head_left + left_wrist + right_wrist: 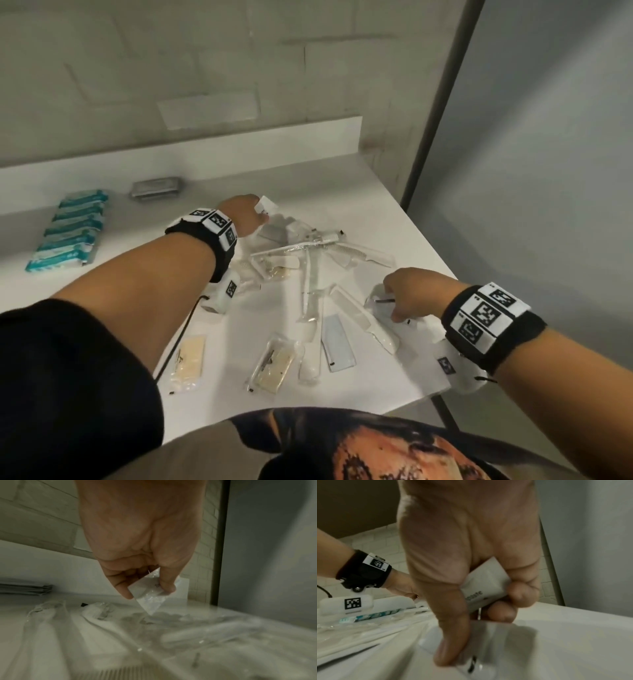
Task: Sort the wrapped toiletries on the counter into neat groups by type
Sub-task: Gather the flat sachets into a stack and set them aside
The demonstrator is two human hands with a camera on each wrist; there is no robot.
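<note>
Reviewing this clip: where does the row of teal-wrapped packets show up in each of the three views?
Head: the row of teal-wrapped packets lies at far left on the counter, beside the backsplash.
Left wrist: not in it that I can tell; only a blurred grey stack at far left.
Right wrist: a teal sliver at lower left, under the left hand's wrist camera.
Shared landmark: the tiled wall.

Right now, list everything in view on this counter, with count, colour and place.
teal packets: about six, teal and white, neat row at far left
grey tin: one, by the back ledge
clear-wrapped combs and toothbrushes: several, white, jumbled mid-counter
cream sachets: about three, near edge and mid-pile
counter: white
small clear packet: one, pinched by left hand
toothpaste box: one, white, gripped by right hand
</note>
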